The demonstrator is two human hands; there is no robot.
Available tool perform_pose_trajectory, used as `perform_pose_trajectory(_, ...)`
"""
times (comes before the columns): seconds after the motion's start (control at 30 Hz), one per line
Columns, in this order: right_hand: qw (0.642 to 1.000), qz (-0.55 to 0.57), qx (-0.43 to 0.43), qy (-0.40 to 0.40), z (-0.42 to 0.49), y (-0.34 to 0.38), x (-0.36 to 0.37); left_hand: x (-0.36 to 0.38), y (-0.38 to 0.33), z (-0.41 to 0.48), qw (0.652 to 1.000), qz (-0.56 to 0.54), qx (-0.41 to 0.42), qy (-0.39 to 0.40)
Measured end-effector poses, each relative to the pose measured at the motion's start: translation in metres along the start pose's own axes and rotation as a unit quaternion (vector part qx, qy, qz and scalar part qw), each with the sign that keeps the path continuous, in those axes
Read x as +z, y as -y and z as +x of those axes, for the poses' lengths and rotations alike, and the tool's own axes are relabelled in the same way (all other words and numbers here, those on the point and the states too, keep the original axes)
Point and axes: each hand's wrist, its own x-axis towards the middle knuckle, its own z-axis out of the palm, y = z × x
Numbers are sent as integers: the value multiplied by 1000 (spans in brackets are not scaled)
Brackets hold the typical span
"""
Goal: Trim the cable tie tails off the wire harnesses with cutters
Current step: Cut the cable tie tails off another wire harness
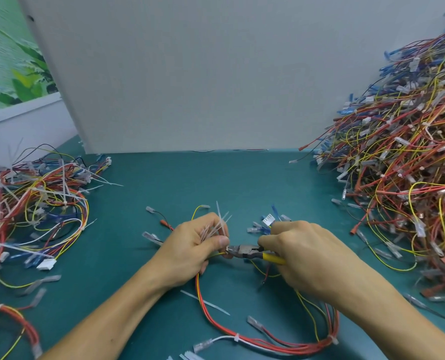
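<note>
A wire harness of red, yellow and white wires loops over the green table in front of me. My left hand grips it near its upper end and also holds a bunch of white cable tie tails that stick up past the fingers. My right hand grips yellow-handled cutters. The cutter jaws point left and sit at the harness right by my left thumb. The tie at the jaws is hidden.
A tall heap of harnesses fills the right side. A smaller pile with long white tie tails lies at the left. A grey board stands behind. A loose cut tail lies on the green table.
</note>
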Motion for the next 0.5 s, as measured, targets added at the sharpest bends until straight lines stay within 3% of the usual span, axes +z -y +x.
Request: perform_pose_trajectory(0.5, 999, -45, -4, -29, 2, 1, 6, 0, 3, 2, 1000, 6, -14, -2)
